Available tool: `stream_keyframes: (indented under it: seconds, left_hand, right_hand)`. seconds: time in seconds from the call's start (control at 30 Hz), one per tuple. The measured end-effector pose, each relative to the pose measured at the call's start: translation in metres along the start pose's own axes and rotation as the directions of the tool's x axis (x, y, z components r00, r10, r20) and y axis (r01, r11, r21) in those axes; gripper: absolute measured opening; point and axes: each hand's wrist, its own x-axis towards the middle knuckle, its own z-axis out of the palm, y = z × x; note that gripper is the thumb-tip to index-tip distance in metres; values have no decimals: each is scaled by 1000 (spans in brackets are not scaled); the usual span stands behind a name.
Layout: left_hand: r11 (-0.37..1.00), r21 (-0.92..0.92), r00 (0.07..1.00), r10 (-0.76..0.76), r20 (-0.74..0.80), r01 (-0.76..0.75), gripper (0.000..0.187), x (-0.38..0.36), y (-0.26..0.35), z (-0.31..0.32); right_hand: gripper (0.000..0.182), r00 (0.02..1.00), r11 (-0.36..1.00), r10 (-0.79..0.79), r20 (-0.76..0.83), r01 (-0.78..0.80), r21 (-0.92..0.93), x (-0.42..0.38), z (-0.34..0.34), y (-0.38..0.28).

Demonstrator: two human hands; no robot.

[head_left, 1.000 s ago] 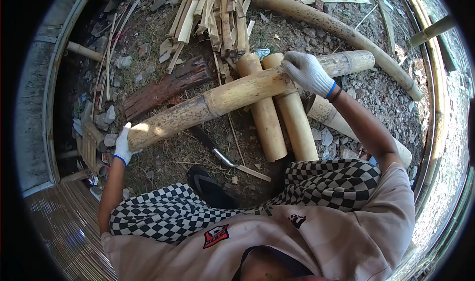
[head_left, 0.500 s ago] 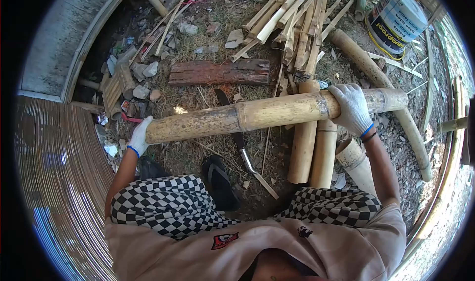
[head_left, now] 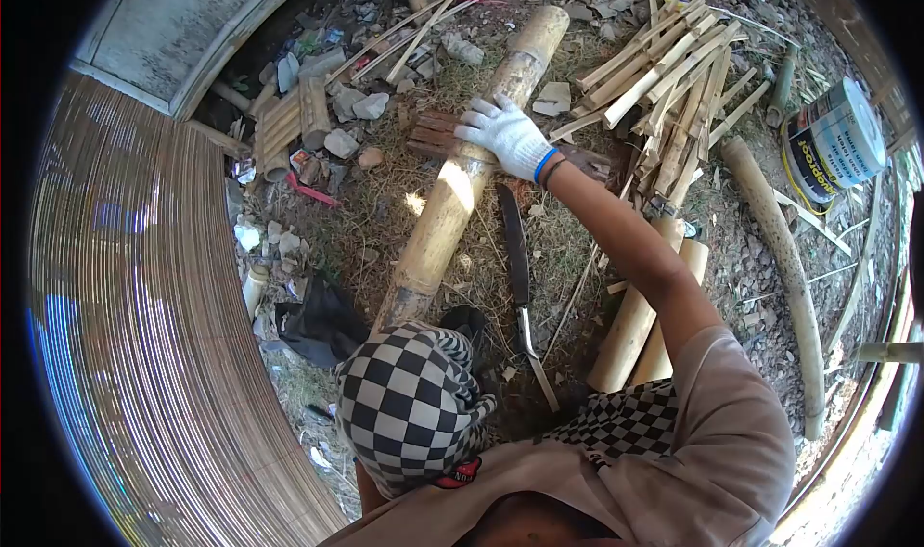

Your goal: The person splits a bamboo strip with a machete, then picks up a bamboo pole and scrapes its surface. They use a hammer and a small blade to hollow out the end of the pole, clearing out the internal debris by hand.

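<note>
A thick bamboo pole [head_left: 438,229] slants away from my checkered knee, its middle lying across a reddish-brown wood block [head_left: 435,133]. My right hand [head_left: 507,138], in a white glove with a blue cuff, rests on top of the pole with its fingers spread. My left hand is out of sight, somewhere below or behind my raised knee. Just right of the pole, a long dark blade with a metal and wooden handle [head_left: 521,287] lies on the ground.
Split bamboo strips [head_left: 674,76] are piled at the upper right, with cut bamboo pieces [head_left: 635,330] below them. A curved pole [head_left: 784,258] and a paint bucket [head_left: 835,143] stand farther right. A slatted bamboo screen [head_left: 154,287] fills the left; rubble lies beside it.
The bamboo pole has turned from crosswise to pointing away and come down on the block. My right hand moved left onto its top; my left hand has left the view. The knee has risen.
</note>
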Motion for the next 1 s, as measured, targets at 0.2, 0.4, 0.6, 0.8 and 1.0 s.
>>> stream_keyframes:
  seconds: [0.2, 0.4, 0.6, 0.8, 1.0]
  left_hand:
    - [966, 258, 996, -51, 74, 30, 72, 16, -12, 16]
    - [824, 554, 978, -3, 209, -116, 78, 61, 33, 24]
    - [546, 717, 887, 113, 449, -433, 84, 114, 103, 76]
    - [222, 734, 732, 464, 499, -642, 108, 79, 171, 175]
    - [265, 755, 777, 422, 468, -599, 100, 61, 204, 240]
  right_hand:
    - [71, 926, 922, 370, 78, -376, 92, -22, 69, -95]
    - [78, 383, 339, 881, 276, -920, 195, -80, 38, -150]
    - [88, 10, 242, 682, 731, -947, -212, -106, -5, -234]
    - [70, -86, 139, 829, 553, -925, -352, -139, -3, -270]
    - [36, -90, -27, 804, 588, -993, -115, -158, -24, -265]
